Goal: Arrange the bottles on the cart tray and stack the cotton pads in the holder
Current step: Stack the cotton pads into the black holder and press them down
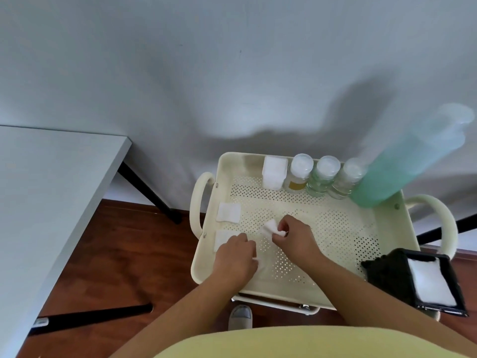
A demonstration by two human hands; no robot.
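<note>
On the cream perforated cart tray [343, 228], three small clear bottles [324, 177] stand in a row at the back, with a tall green bottle [402, 164] at their right. Left of them stands a clear holder [274, 171] filled with white cotton pads. My right hand [294, 235] pinches a crumpled cotton pad [270, 226] at the tray's middle. My left hand [236, 257] lies palm down at the front left, with a bit of white pad [258, 259] showing at its fingers. Two flat pads [228, 212] [224, 239] lie at the left rim.
A black tray [454, 280] holding a white pad and a dark cloth [387, 272] sits on the cart's front right corner. A grey table [51, 192] with black legs stands to the left. The cart has handles [200, 202] on both sides, and a wall rises behind it.
</note>
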